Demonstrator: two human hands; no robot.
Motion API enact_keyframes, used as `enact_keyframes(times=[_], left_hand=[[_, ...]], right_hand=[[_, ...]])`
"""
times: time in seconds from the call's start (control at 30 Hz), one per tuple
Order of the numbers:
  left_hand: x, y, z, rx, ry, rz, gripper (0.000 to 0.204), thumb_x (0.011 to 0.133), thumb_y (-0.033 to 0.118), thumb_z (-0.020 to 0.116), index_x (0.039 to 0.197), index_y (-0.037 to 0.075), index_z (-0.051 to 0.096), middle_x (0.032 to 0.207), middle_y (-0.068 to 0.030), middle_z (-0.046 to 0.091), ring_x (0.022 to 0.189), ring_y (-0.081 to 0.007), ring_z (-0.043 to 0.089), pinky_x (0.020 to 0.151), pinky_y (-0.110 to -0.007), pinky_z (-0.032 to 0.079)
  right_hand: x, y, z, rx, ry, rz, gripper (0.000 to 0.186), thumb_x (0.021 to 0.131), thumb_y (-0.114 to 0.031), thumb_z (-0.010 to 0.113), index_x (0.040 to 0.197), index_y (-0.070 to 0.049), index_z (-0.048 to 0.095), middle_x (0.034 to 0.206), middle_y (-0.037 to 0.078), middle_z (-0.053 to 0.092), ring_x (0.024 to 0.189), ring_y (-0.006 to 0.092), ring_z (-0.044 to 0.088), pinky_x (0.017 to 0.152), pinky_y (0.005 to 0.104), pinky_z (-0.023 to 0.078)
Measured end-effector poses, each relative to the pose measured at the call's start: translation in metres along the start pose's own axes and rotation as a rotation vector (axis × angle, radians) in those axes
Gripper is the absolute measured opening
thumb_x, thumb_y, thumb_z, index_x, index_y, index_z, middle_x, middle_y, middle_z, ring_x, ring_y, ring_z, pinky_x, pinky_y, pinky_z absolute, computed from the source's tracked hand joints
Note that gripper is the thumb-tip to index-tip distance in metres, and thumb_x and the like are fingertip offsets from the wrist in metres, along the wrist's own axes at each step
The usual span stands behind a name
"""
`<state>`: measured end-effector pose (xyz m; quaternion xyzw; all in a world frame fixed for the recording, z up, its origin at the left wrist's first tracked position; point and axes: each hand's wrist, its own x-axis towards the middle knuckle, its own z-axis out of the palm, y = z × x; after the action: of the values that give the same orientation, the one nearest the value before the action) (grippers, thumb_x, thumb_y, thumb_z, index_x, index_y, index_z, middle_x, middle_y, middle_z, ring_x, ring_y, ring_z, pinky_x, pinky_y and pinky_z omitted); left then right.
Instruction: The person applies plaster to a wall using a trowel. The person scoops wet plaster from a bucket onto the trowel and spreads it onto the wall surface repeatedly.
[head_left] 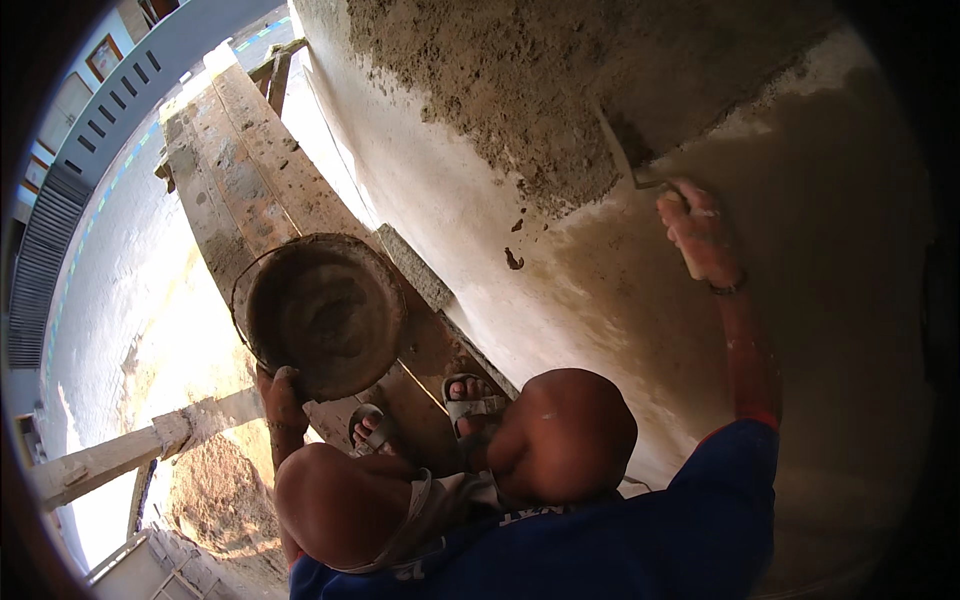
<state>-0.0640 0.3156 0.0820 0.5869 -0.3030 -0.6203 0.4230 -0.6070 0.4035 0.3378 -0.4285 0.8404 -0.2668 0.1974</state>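
My right hand [697, 235] is closed round the handle of a trowel [617, 150]. Its blade, seen nearly edge-on, lies against or very close to the rough wet mortar [500, 95] on the wall [430, 200]; I cannot tell whether it touches. At the left, my left hand [284, 400] grips the near rim of a round, dirty bucket [325, 310]. The bucket sits tilted above the planks, with a thin layer of grey mortar inside and a wire handle along its left side.
I squat on a scaffold of long planks [235, 160] spattered with mortar. A wooden beam [110, 465] crosses at the left. Far below lie paved ground [110, 310] and a sand heap [225, 495]. A rough grey block [412, 265] lies between planks and wall.
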Motion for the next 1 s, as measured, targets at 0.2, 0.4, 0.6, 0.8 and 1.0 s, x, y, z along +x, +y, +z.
enact_keyframes(times=[0.2,0.4,0.6,0.8,1.0], left_hand=[[-0.008,0.010,0.012,0.014,0.015,-0.029,0.047,0.077,0.006,0.053,0.124,0.006,0.047,0.093,-0.0081,0.058,0.078,-0.0207,0.060,0.067,-0.033,0.055],[-0.006,0.009,0.023,0.067,0.024,0.114,0.048,0.074,0.006,0.055,0.122,0.002,0.051,0.104,-0.0133,0.060,0.086,-0.0246,0.060,0.072,-0.035,0.054],[-0.008,0.005,0.026,0.205,0.081,0.166,0.051,0.073,0.008,0.058,0.121,-0.004,0.050,0.113,-0.0217,0.059,0.106,-0.0331,0.056,0.093,-0.040,0.046],[-0.013,0.012,0.037,0.205,0.159,0.188,0.048,0.073,0.004,0.058,0.118,-0.008,0.050,0.104,-0.0206,0.066,0.096,-0.0317,0.064,0.090,-0.038,0.049],[-0.019,0.021,0.044,0.212,0.080,0.197,0.056,0.071,-0.001,0.053,0.127,-0.004,0.046,0.116,-0.0156,0.059,0.104,-0.0259,0.059,0.092,-0.035,0.048]], right_hand=[[-0.030,-0.037,-0.043,-0.182,0.054,-0.265,0.038,0.090,-0.021,0.060,0.124,-0.005,0.058,0.077,-0.003,0.052,0.065,0.0061,0.045,0.060,0.0243,0.040],[-0.029,-0.053,0.154,-0.361,-0.622,-0.567,0.033,0.086,-0.021,0.058,0.115,-0.005,0.057,0.086,0.017,0.057,0.083,0.0333,0.062,0.075,0.0408,0.053],[-0.013,-0.109,0.278,-0.804,-0.177,-1.136,0.038,0.082,-0.014,0.060,0.119,-0.006,0.056,0.091,0.015,0.059,0.086,0.0296,0.064,0.069,0.0379,0.054],[-0.015,-0.097,0.331,-0.550,-0.715,-1.050,0.014,0.085,-0.015,0.056,0.094,-0.005,0.057,0.078,0.018,0.064,0.082,0.0361,0.066,0.072,0.0466,0.054],[-0.024,-0.073,0.330,-0.413,-0.876,-0.857,0.043,0.084,-0.029,0.060,0.120,-0.006,0.057,0.090,0.021,0.067,0.087,0.0365,0.066,0.078,0.0455,0.054]])
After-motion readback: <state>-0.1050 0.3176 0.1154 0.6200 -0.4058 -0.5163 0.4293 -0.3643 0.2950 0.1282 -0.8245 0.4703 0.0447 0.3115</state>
